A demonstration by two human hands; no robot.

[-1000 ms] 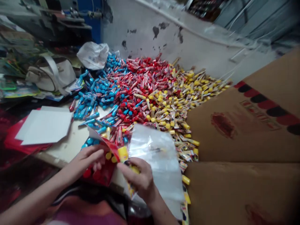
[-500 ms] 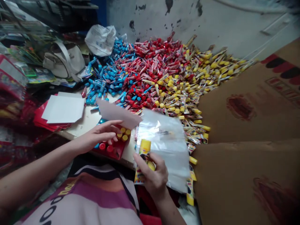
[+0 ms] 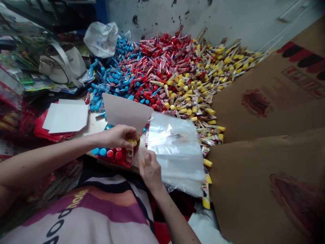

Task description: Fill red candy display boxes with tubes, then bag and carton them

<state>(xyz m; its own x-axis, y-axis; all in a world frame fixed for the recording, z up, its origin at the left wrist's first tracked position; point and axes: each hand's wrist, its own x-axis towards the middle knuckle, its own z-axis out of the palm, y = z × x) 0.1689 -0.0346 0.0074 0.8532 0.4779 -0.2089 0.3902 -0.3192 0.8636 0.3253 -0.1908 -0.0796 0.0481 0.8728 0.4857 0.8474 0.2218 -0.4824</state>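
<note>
My left hand [image 3: 119,136] curls over the corner of an open red cardboard display box [image 3: 119,157], whose pale inner lid [image 3: 124,113] stands up behind it. Rows of blue, red and yellow caps [image 3: 106,153] of tube-shaped sweets fill the box. My right hand [image 3: 151,167] sits just right of the box, with fingers closed on a yellow-capped tube [image 3: 142,162] that they mostly hide. A clear plastic bag [image 3: 177,152] lies beside that hand. Behind them spreads a large heap of blue, red and yellow wrapped tubes [image 3: 162,73].
Flattened brown cardboard [image 3: 264,135] walls the right side, and a stained concrete wall [image 3: 203,17] rises behind the heap. On the left are a white handbag [image 3: 62,64], a white plastic bag [image 3: 101,40] and a stack of white and red card sheets [image 3: 66,118].
The box lid has swung upright, and my left hand has moved from above the caps onto the box's corner. My right hand has moved left to the box, with the yellow tube now mostly hidden.
</note>
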